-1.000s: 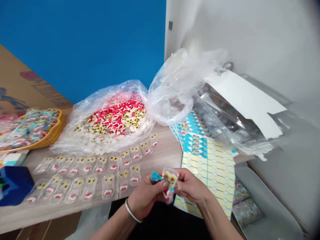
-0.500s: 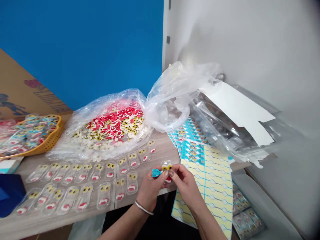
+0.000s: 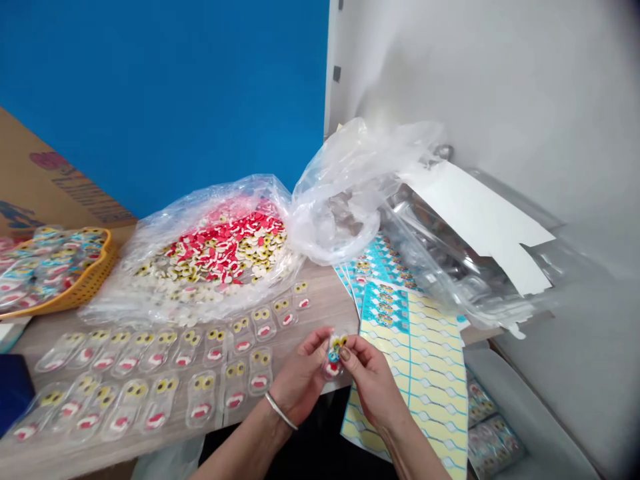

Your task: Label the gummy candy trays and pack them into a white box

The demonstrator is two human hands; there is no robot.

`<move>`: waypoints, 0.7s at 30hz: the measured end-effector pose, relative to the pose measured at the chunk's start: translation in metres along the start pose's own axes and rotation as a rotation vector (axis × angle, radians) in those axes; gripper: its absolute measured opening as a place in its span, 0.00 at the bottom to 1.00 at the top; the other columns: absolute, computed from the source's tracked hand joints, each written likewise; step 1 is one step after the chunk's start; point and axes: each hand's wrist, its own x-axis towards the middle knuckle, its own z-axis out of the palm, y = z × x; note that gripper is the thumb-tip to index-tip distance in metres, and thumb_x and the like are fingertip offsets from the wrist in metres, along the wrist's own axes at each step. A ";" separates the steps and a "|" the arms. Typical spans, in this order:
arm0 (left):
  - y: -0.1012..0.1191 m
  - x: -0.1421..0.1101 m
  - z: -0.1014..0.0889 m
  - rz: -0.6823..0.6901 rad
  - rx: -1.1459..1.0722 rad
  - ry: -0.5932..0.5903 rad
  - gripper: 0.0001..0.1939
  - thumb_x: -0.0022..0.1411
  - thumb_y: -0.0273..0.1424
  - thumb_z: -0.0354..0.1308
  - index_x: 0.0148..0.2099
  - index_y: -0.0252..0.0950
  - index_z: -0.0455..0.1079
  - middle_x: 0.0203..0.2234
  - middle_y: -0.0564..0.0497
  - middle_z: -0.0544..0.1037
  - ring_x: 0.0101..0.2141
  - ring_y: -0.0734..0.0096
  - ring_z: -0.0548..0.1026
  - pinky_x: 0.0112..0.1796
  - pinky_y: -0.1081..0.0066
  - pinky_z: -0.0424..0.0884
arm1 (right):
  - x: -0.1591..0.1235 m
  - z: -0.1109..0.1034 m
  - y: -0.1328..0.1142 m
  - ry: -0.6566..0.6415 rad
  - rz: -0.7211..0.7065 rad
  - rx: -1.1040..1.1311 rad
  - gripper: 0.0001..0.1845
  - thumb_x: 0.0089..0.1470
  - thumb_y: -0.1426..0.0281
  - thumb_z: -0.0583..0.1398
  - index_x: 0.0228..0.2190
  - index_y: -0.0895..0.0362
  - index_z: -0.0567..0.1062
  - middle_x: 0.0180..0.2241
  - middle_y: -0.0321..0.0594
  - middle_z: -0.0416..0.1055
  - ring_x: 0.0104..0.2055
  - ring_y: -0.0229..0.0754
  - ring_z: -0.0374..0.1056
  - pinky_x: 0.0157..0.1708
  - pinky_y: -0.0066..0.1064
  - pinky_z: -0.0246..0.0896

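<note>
Between both hands, just off the table's front edge, is a small clear plastic pack with yellow eye pieces and a red-and-white mouth piece. A blue sticker with a printed picture lies across its middle. My left hand wears a bangle and grips the pack's left side with closed fingers. My right hand pinches the right side, its thumb on the sticker. Beside the right arm lies a yellow sticker backing sheet, mostly peeled, with several blue stickers left near its top.
Two rows of similar clear packs lie on the table at left. Behind them is a plastic bag of red and yellow pieces. An orange basket holds stickered packs. Clear plastic packaging and white card are at right.
The blue sticker stuck out to the left of the pack before; now it lies against the pack's front. Both hands still hold the pack, and the view has shifted slightly.
</note>
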 end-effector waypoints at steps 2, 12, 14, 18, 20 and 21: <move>0.000 0.001 0.000 0.065 0.061 0.010 0.18 0.44 0.31 0.74 0.39 0.37 0.76 0.29 0.54 0.78 0.28 0.77 0.72 0.32 0.76 0.67 | 0.002 0.002 -0.003 0.003 -0.008 -0.028 0.13 0.54 0.59 0.65 0.31 0.57 0.75 0.27 0.36 0.71 0.30 0.37 0.64 0.33 0.28 0.58; 0.016 0.051 0.010 0.303 0.719 0.049 0.15 0.55 0.39 0.64 0.43 0.38 0.77 0.34 0.48 0.80 0.36 0.62 0.76 0.40 0.66 0.70 | 0.075 -0.033 -0.032 0.151 -0.132 -0.494 0.14 0.51 0.61 0.62 0.38 0.55 0.71 0.19 0.28 0.65 0.21 0.37 0.61 0.22 0.27 0.56; 0.012 0.065 0.015 0.335 0.778 0.096 0.17 0.58 0.39 0.61 0.48 0.38 0.74 0.37 0.46 0.80 0.36 0.61 0.76 0.40 0.65 0.70 | 0.111 -0.047 -0.046 0.271 -0.186 -0.798 0.12 0.52 0.63 0.60 0.37 0.56 0.71 0.18 0.27 0.65 0.21 0.37 0.62 0.23 0.27 0.57; -0.012 0.077 0.024 0.480 1.151 0.009 0.13 0.56 0.33 0.62 0.45 0.38 0.73 0.38 0.45 0.78 0.39 0.58 0.75 0.43 0.63 0.67 | 0.156 -0.068 -0.077 0.379 -0.239 -0.957 0.07 0.49 0.66 0.63 0.32 0.56 0.74 0.24 0.35 0.72 0.29 0.40 0.67 0.33 0.30 0.58; -0.024 0.077 0.028 0.537 1.372 -0.045 0.13 0.54 0.30 0.64 0.43 0.38 0.73 0.36 0.45 0.78 0.40 0.56 0.74 0.43 0.63 0.64 | 0.151 -0.078 -0.085 0.420 -0.287 -1.027 0.06 0.52 0.66 0.61 0.31 0.56 0.75 0.30 0.40 0.74 0.35 0.43 0.68 0.38 0.32 0.57; -0.029 0.078 0.030 0.559 1.442 -0.048 0.14 0.53 0.29 0.64 0.44 0.38 0.73 0.36 0.45 0.77 0.41 0.55 0.73 0.43 0.63 0.64 | 0.141 -0.083 -0.084 0.433 -0.310 -1.068 0.07 0.54 0.65 0.60 0.32 0.56 0.75 0.33 0.42 0.74 0.37 0.44 0.68 0.39 0.33 0.57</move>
